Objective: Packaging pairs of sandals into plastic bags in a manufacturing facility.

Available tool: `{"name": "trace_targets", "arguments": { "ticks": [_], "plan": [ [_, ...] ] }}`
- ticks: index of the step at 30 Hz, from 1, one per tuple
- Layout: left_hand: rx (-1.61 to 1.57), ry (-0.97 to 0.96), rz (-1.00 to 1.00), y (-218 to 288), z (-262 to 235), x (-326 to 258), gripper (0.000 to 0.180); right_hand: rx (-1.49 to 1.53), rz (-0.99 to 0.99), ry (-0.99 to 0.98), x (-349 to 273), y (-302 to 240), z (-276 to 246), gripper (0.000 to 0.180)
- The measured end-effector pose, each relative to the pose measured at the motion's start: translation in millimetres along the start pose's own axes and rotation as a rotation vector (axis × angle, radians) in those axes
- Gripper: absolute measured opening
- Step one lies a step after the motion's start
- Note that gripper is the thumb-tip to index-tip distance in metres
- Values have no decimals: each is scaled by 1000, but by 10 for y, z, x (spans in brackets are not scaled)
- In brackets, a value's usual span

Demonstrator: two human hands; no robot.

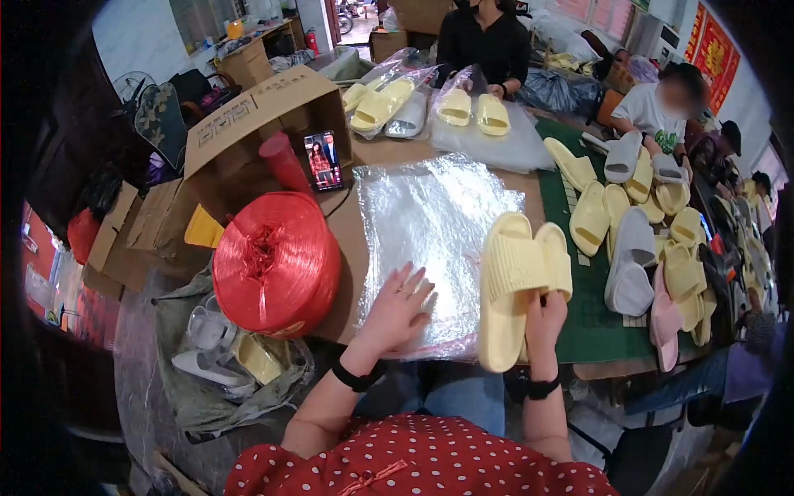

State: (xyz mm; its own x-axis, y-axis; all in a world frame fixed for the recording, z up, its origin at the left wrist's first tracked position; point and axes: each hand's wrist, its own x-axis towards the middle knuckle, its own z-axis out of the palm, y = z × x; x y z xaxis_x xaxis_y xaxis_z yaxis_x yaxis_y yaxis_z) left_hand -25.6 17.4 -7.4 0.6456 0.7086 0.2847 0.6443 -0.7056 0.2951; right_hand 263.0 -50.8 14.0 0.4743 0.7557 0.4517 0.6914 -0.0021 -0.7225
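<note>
My right hand [546, 324] grips a pair of pale yellow slide slippers [506, 281] by the straps, holding them upright over the right edge of a stack of clear plastic bags [430, 240]. Their ribbed straps face left and up. Spread fingers of my left hand [399, 310] rest on the lower left part of the bags, with nothing held. Left of that hand stands a big roll of red plastic twine [277, 264]. Beyond the bags lie bagged yellow slippers [385, 103], and another bagged yellow pair [473, 112] is beside them.
Loose yellow, grey and pink slippers [633, 240] crowd a green mat [591, 331] at right. A cardboard box [256, 116] and a phone [322, 161] stand at the back left. A sack with slippers [256, 355] sits low left. Co-workers [484, 41] sit around the table.
</note>
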Motion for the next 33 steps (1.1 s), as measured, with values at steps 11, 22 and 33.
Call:
{"name": "trace_targets", "arguments": {
  "ticks": [11,22,33],
  "plan": [
    [-39,-135,13,358,180,16,66,105,16,-63,-432,122,-324,16],
    [-737,7,-356,328,-29,144,38,358,-51,-103,-527,-66,-450,30],
    [-1181,182,-571,121,-143,260,40,653,75,68,-724,27,-462,33]
  ]
}}
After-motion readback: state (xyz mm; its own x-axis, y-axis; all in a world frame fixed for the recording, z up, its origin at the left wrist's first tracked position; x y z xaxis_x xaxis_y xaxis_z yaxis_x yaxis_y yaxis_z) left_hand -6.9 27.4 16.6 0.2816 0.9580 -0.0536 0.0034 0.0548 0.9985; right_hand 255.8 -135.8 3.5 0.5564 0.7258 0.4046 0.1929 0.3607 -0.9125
